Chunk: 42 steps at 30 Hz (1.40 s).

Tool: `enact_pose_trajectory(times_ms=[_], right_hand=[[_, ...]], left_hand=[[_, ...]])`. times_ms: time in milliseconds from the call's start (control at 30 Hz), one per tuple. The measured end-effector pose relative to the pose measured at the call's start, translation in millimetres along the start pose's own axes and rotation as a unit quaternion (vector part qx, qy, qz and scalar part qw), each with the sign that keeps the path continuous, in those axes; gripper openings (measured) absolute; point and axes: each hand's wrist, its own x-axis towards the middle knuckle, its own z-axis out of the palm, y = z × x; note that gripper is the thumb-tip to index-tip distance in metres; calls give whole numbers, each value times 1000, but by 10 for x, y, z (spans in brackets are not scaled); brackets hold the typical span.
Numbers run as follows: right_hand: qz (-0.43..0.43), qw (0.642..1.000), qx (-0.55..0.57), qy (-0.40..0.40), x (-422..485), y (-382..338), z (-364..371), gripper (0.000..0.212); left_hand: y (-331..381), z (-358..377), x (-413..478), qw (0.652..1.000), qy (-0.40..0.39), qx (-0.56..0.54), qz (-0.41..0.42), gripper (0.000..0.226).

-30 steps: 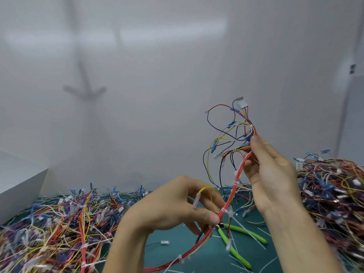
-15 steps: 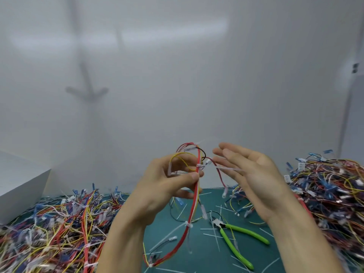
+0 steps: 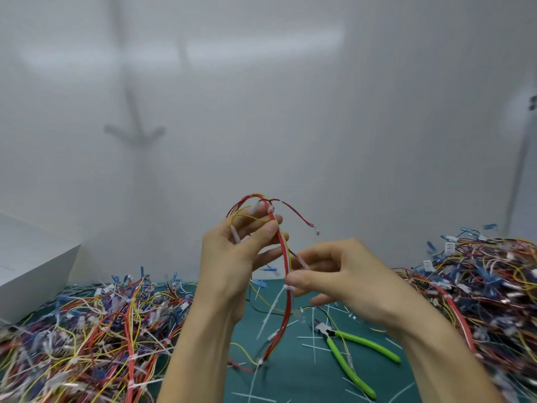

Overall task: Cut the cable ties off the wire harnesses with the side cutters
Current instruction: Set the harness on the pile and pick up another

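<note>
At centre frame, the left hand (image 3: 232,257) curls its fingers and thumb around the top loop of a red wire harness (image 3: 286,315). The right hand (image 3: 343,274) pinches the harness lower down, at a white cable tie (image 3: 286,287). Green-handled side cutters (image 3: 366,345) lie untouched at lower right on a green mat (image 3: 305,376) strewn with cut ties. A left wire pile (image 3: 87,330) and a right wire pile (image 3: 479,286) crowd the mat's sides. A white box (image 3: 35,257) sits at the left edge, with a white wall (image 3: 261,112) behind.
</note>
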Motion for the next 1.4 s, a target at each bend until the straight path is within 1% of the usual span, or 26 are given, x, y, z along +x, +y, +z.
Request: enact_pose_trajectory(times_ms=[67,167,233,267,333,400,500,567,667,733,833,900,967,1000,1033,1067,1133,1167,1200,1233,1267,1300,1333,1367,1400], right_hand=[[1,999,-13,-37,16,22,34,13],[14,993,-84,-82,38,80,53,7],[36,991,-112,-67,53,133,38,6],[46,992,-108,-51,60,157,24,6],[55,996,-67,-21,68,186,3,5],[53,998,-2,23,79,194,-7,6],[40,990,89,104,104,188,-17,9],[28,980,139,139,112,167,-17,8],[10,963,215,163,102,122,-13,4],[-3,950,261,174,98,101,-14,6],[-20,941,291,172,96,98,-27,6],[-20,942,295,160,101,111,-41,8],[-12,946,288,146,111,148,-56,12],[-4,951,279,133,109,158,-62,12],[5,959,258,115,111,181,-73,8],[16,972,215,96,106,204,-82,8],[43,996,53,60,107,280,-110,25],[53,997,-31,53,113,304,-114,32],[55,992,-98,65,130,331,-116,36],[51,985,-138,95,155,345,-109,37],[37,979,-146,140,178,341,-99,36],[17,975,-115,188,190,317,-87,33],[-8,972,-54,230,193,280,-73,30],[-33,967,20,253,191,235,-64,27],[-54,962,90,254,177,175,-53,25]], left_hand=[[3,30,1,999,15,-36,-3,19],[22,69,5,994,33,-106,1,18],[54,73,10,987,38,-153,3,18],[74,68,13,983,41,-177,5,18],[114,47,23,974,52,-222,5,17],[148,20,34,963,65,-261,-3,16],[178,-18,48,950,80,-300,-29,15],[186,-35,54,943,85,-317,-49,14],[185,-57,56,934,87,-337,-75,12],[186,-71,58,932,83,-343,-88,12],[192,-85,62,934,69,-337,-95,11],[198,-93,60,939,50,-327,-92,13],[192,-121,62,949,23,-303,-80,18],[188,-145,66,957,9,-280,-71,21],[186,-170,68,966,-3,-251,-62,23],[185,-199,68,975,-13,-216,-53,26],[177,-251,68,990,-24,-133,-36,29],[172,-272,66,996,-28,-86,-27,29],[167,-284,59,999,-37,-35,-18,27],[162,-288,49,999,-50,11,-10,26],[153,-289,37,996,-68,49,-3,28],[142,-287,29,993,-88,77,4,31],[129,-282,25,989,-109,101,8,32],[118,-270,22,983,-132,126,12,30],[111,-255,17,976,-155,154,15,28]])
